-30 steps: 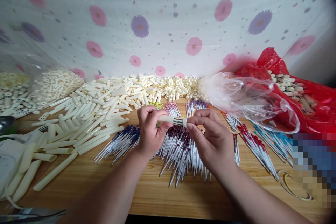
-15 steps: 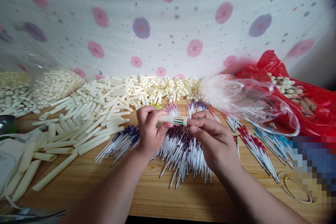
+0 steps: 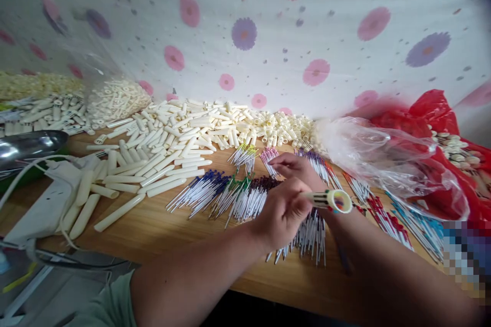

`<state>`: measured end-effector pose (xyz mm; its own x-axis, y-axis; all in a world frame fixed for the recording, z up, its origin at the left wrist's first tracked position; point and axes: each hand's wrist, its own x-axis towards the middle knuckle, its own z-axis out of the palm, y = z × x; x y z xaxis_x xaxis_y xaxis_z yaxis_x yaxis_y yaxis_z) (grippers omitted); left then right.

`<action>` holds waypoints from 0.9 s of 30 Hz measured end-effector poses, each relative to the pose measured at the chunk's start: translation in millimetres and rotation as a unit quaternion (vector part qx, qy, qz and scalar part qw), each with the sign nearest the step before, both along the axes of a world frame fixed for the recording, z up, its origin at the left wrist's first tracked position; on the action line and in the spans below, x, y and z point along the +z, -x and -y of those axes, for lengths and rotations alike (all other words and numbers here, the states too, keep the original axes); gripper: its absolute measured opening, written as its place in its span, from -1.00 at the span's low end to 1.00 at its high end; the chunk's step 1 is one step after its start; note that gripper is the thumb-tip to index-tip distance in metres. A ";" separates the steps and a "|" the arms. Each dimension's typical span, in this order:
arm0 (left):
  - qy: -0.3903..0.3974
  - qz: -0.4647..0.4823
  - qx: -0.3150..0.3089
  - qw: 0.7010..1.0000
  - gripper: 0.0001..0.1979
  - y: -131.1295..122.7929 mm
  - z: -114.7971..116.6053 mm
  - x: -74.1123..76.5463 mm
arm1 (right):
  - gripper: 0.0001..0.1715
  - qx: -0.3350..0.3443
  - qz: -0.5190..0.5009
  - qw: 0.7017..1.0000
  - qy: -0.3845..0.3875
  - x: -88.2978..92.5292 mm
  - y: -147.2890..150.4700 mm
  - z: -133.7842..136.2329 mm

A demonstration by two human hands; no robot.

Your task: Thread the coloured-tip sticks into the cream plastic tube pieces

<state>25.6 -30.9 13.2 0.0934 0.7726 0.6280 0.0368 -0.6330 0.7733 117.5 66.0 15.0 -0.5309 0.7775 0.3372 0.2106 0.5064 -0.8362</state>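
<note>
My left hand [image 3: 283, 210] is closed round a cream pen barrel [image 3: 330, 200] whose open ring end points right. It hovers over the purple-tipped refills [image 3: 251, 195]. My right hand [image 3: 298, 166] reaches across, behind the left one, to the pink-tipped refills [image 3: 268, 156]; its fingertips touch them, but I cannot see whether they hold one. Blue-tipped refills [image 3: 199, 191] and green-tipped refills [image 3: 233, 193] lie fanned out to the left on the wooden table [image 3: 161, 225].
Cream pen barrels [image 3: 161, 143] cover the table's back left, small cream caps [image 3: 284, 127] the back centre. A clear plastic bag [image 3: 387, 158] and a red bag [image 3: 452, 138] lie at right. A metal scoop [image 3: 26, 144] and white cable [image 3: 34, 214] are at left.
My right hand let go of the barrel's end and reached left and back to the pink-tipped refills. My left hand carried the barrel right and down. The view swung left.
</note>
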 end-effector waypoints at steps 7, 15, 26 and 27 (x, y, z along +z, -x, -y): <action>0.010 0.025 -0.038 0.999 -0.48 15.7 0.5 3.3 | -0.83 0.181 0.214 0.931 -0.233 -19.8 93.0 -11.9; 0.003 0.066 -0.040 0.997 -0.52 21.2 -0.7 6.1 | -0.77 0.177 0.261 0.905 -0.284 -32.2 120.6 -13.8; 0.002 0.082 0.024 0.996 -0.55 26.5 -8.7 2.9 | -0.88 0.074 0.091 0.985 -0.124 0.5 55.1 -5.5; 0.006 0.089 0.052 0.995 -0.57 27.0 -9.5 3.4 | -0.85 0.044 0.072 0.991 -0.107 5.6 40.6 -2.3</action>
<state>-1.4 -21.5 16.6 -0.0985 0.7795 0.6185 -0.0363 -0.6240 0.7806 76.9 68.4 20.5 -0.6479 0.6453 0.4048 0.2667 0.6900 -0.6729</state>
